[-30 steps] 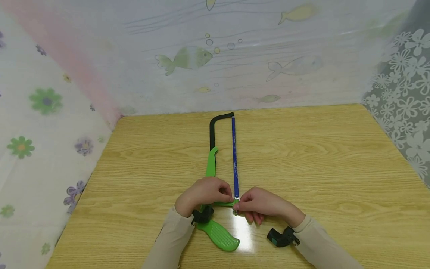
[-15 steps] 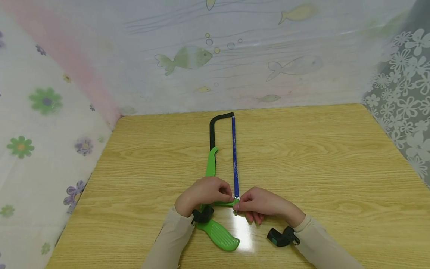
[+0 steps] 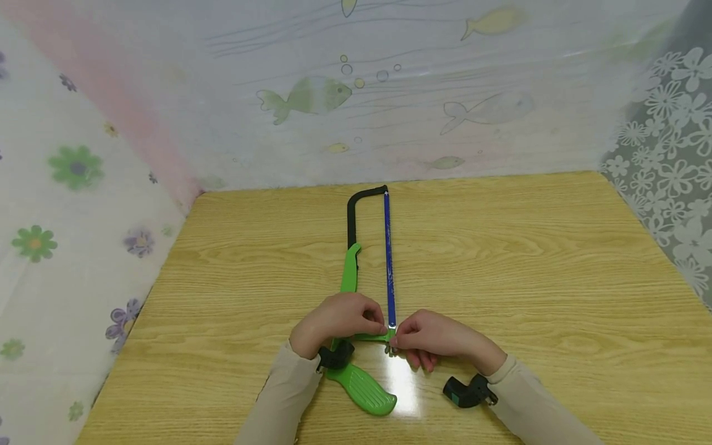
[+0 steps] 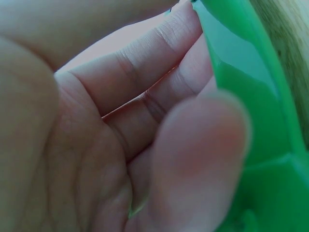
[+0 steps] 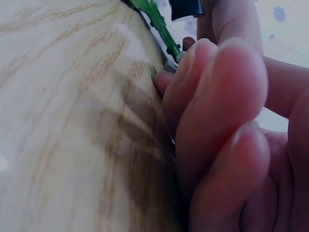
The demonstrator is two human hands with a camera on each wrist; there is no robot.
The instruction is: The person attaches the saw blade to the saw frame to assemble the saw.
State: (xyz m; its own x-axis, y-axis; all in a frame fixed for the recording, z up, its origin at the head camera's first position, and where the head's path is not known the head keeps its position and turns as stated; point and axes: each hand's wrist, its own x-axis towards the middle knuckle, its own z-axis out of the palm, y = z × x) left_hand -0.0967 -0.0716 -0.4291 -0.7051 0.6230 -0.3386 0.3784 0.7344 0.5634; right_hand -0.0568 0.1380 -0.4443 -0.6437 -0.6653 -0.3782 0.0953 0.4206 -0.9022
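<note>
**Right fingers sitting on the near end of the blade axis, left fingers just beside**

Hacksaw (image 3: pixel 348 272) is lying flat on the bench (image 3: pixel 512 259), between and ahead of the forearms. Blue blade (image 3: pixel 389 259) is running almost straight away from the person: far end meeting the black arm (image 3: pixel 351 219), near end coming in right at both hands. Frame is standing off to the left of the blade, roughly parallel. Green handle (image 3: pixel 364 390) is pointing back at the person, partly under the left wrist.

Key relation: the small metal fitting (image 3: pixel 390 350), wing nut by the look of it, is lining up with the blade's long axis, just past its near end on the person's side. Right hand (image 3: pixel 436 335) is coming at it from the right, across that axis, so it's the nearer one. Its thumb and index are pinching narrow there; the other fingers are curling just by the bench surface.

Left hand (image 3: pixel 340 318) is bridging the frame from the left. Its fingers are closing narrow on the green bracket (image 3: pixel 371 337), close to the blade end; how firmly, can't tell.

My read: any turn at the fitting is depending on the right fingers staying square to that axis, with the left side steadying.
</note>
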